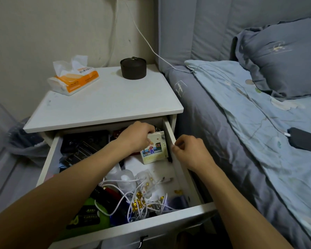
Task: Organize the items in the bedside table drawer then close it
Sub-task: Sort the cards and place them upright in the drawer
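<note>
The white bedside table's drawer (178,178) is pulled out and full of clutter. My left hand (135,137) reaches into its back right corner and grips the top of a small cream card box with a cartoon picture (153,150), held upright against the right wall. My right hand (190,151) rests over the drawer's right wall, fingers curled; whether it pinches anything is hidden. Tangled white cables (133,198), gold beads (138,202), a green packet (90,216), clear small bottles (126,178) and black items (84,142) fill the rest of the drawer.
On the table top (106,103) lie an orange tissue pack (74,79) and a dark round container (133,68). A bed with blue bedding (250,123), a pillow and a dark device on a white cable (305,141) is at the right. A bagged bin (25,141) stands at the left.
</note>
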`<move>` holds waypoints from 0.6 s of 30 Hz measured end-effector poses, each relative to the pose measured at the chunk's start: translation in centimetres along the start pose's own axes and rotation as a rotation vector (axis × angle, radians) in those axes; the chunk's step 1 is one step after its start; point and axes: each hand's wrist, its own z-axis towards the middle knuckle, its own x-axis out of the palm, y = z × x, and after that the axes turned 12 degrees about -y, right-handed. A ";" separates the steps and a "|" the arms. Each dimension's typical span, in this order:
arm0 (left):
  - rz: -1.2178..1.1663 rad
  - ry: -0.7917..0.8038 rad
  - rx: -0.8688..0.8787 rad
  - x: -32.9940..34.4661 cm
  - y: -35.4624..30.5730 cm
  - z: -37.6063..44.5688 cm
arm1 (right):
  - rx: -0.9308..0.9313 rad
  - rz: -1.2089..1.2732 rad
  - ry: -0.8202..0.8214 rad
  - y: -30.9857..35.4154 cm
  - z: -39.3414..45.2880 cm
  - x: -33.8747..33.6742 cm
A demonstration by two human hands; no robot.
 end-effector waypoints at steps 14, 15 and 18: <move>-0.023 0.100 -0.047 0.2 -0.1 -1.3 | -0.035 0.029 0.112 0.3 0.0 -0.2; -0.032 0.107 -0.061 0.4 -0.1 -1.4 | -0.043 0.033 0.129 0.4 0.0 -0.1; -0.053 0.191 -0.108 1.5 -0.2 -1.8 | -0.062 0.032 0.166 0.5 -0.3 -0.1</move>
